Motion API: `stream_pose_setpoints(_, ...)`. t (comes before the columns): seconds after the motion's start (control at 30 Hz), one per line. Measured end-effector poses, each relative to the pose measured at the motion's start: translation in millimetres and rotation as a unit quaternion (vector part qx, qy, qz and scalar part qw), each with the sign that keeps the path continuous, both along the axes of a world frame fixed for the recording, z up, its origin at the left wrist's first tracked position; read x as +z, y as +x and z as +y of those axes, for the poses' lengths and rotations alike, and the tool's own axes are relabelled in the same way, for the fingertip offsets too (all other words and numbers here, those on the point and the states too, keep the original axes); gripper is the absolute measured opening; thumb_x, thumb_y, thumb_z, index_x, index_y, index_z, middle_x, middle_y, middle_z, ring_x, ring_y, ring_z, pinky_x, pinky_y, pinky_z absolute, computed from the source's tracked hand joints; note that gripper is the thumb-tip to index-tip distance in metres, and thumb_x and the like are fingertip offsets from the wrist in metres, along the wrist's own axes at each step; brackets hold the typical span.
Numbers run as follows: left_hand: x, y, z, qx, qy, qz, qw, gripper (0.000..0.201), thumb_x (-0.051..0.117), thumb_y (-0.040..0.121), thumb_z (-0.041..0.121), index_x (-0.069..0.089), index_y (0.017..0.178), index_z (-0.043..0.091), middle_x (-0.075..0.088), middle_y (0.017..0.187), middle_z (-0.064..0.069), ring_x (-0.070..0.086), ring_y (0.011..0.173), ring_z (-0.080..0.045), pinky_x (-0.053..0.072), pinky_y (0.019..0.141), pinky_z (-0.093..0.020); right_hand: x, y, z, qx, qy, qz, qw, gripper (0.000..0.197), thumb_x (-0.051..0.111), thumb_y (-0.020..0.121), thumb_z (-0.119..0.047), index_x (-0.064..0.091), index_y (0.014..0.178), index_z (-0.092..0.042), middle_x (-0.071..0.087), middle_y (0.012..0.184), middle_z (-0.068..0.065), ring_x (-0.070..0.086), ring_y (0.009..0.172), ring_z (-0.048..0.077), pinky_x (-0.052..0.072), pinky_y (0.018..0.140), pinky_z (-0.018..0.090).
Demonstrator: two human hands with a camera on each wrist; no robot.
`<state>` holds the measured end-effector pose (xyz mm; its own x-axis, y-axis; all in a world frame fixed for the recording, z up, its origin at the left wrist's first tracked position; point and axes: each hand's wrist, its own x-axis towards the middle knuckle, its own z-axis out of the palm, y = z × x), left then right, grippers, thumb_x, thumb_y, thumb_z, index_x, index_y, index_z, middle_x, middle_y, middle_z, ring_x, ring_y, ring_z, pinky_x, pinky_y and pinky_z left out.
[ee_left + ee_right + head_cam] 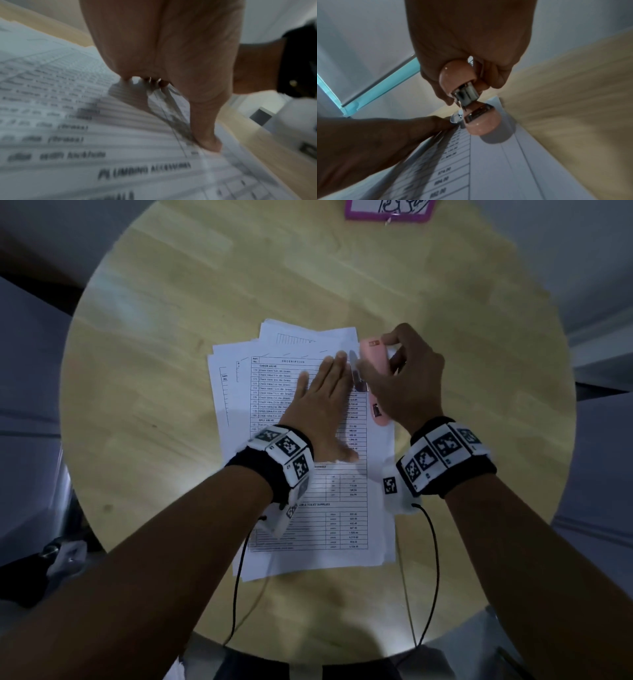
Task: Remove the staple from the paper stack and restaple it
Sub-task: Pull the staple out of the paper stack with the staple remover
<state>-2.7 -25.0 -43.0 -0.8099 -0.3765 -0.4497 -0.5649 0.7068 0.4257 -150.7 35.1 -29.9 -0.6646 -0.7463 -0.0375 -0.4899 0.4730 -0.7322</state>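
From the head view, the paper stack (305, 440) is pressed flat on the round bench (171, 354) by the left hand (320, 402), fingers straight; the pink stapler (373, 364) is gripped by the right hand (404, 378) at the stack's right edge; from the left wrist, the left hand's thumb (204, 128) is seen on the printed sheet; from the right wrist, the stapler (471, 97) is seen parted, its base on the paper.

The paper stack (301, 460) is lying on the round table (171, 337), near the middle. The left hand (320, 402) is lying flat on top of the papers. The right hand (400, 381) is sitting just to its right, holding the stapler (371, 354) over the papers' right edge. A framed board (390, 210) is lying at the far edge of the table.
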Motion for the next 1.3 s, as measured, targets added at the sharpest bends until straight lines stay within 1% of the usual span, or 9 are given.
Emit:
stream_pose_setpoints(0.1, 3.3, 4.1, -9.0, 0.015, 0.013, 0.03, 0.999, 0.133, 0.085, 0.064, 0.048, -0.003, 0.155, 0.008, -0.017, 0.163, -0.009, -0.015, 0.151, -0.025, -0.001, 0.123, -0.048, -0.5, 1.9, 1.2, -0.01, 0.014, 0.02, 1.0, 0.032, 0.078, 0.082, -0.035, 0.064, 0.099, -0.013, 0.051, 0.052, -0.019, 0.056, 0.048, -0.013, 0.035, 0.046, 0.004)
stream_pose_setpoints(0.2, -0.1, 11.8, -8.4, 0.053, -0.032, 0.02, 0.998, 0.137, 0.081, 0.061, 0.06, -0.005, 0.155, 0.011, -0.018, 0.163, -0.009, -0.017, 0.15, -0.028, -0.004, 0.122, -0.048, -2.5, 4.8, 1.1, -0.001, 0.045, 0.027, 0.999, 0.033, 0.078, 0.079, -0.039, 0.064, 0.1, -0.019, 0.052, 0.052, -0.018, 0.054, 0.045, -0.008, 0.032, 0.046, 0.005)
stream_pose_setpoints(0.3, -1.7, 14.9, -6.3, 0.061, -0.04, 0.0, 0.997, 0.139, 0.077, 0.061, 0.067, -0.008, 0.155, 0.012, -0.021, 0.163, -0.006, -0.02, 0.15, -0.026, -0.005, 0.122, -0.05, -3.7, 8.5, -0.3, 0.016, 0.056, 0.03, 0.998, 0.033, 0.078, 0.079, -0.038, 0.065, 0.102, -0.018, 0.054, 0.054, -0.017, 0.056, 0.05, -0.002, 0.045, 0.053, 0.02)
stream_pose_setpoints(0.37, -0.9, 14.2, -7.5, 0.059, -0.041, -0.006, 0.997, 0.138, 0.077, 0.059, 0.068, -0.004, 0.155, 0.011, -0.021, 0.163, -0.006, -0.019, 0.15, -0.026, -0.002, 0.122, -0.052, -5.5, 10.9, -2.5, 0.016, 0.056, 0.035, 0.998, 0.034, 0.077, 0.078, -0.04, 0.064, 0.101, -0.018, 0.061, 0.059, -0.01, 0.063, 0.055, 0.012, 0.054, 0.057, 0.028)
stream_pose_setpoints(0.47, -0.1, 13.2, -8.3, 0.047, -0.045, -0.017, 0.998, 0.139, 0.078, 0.056, 0.069, 0.0, 0.155, 0.011, -0.021, 0.163, -0.008, -0.019, 0.15, -0.029, -0.001, 0.122, -0.054, -8.5, 11.8, -6.3, 0.02, 0.055, 0.043, 0.997, 0.036, 0.076, 0.078, -0.043, 0.062, 0.101, -0.019, 0.068, 0.066, -0.001, 0.068, 0.06, 0.02, 0.059, 0.059, 0.037)
stream_pose_setpoints(0.83, 1.7, 10.7, -7.7, 0.031, -0.046, -0.032, 0.998, 0.136, 0.077, 0.058, 0.069, 0.0, 0.154, 0.011, -0.024, 0.161, -0.009, -0.023, 0.148, -0.032, -0.003, 0.121, -0.057, -6.3, 7.1, -14.7, 0.084, 0.089, 0.142, 0.982, 0.039, 0.072, 0.088, -0.046, 0.059, 0.11, -0.016, 0.073, 0.09, 0.006, 0.069, 0.079, 0.032, 0.058, 0.062, 0.04)
stream_pose_setpoints(1.03, -0.1, 10.6, -7.8, 0.025, -0.058, -0.036, 0.997, 0.135, 0.075, 0.057, 0.072, 0.003, 0.154, 0.013, -0.024, 0.162, -0.009, -0.022, 0.148, -0.033, -0.002, 0.121, -0.057, -6.8, -0.4, -27.2, 0.124, 0.089, 0.171, 0.973, 0.036, 0.071, 0.089, -0.04, 0.059, 0.111, -0.015, 0.071, 0.091, 0.008, 0.066, 0.079, 0.036, 0.054, 0.064, 0.037)
stream_pose_setpoints(1.13, -0.4, 10.1, -7.9, 0.021, -0.06, -0.042, 0.997, 0.135, 0.074, 0.057, 0.074, 0.002, 0.154, 0.013, -0.024, 0.161, -0.01, -0.023, 0.148, -0.034, -0.002, 0.12, -0.058, -10.7, -0.7, -27.6, 0.08, 0.081, 0.113, 0.987, 0.035, 0.074, 0.084, -0.04, 0.059, 0.105, -0.015, 0.071, 0.082, 0.004, 0.067, 0.073, 0.032, 0.054, 0.061, 0.034)
stream_pose_setpoints(1.3, 0.6, 10.7, -9.1, 0.026, -0.043, -0.039, 0.998, 0.138, 0.074, 0.056, 0.074, 0.0, 0.155, 0.013, -0.025, 0.161, -0.008, -0.024, 0.148, -0.033, -0.004, 0.12, -0.058, -15.1, 11.5, -37.5, -0.027, 0.066, 0.03, 0.997, 0.031, 0.073, 0.082, -0.032, 0.055, 0.099, -0.013, 0.071, 0.08, 0.004, 0.067, 0.072, 0.032, 0.058, 0.065, 0.042)
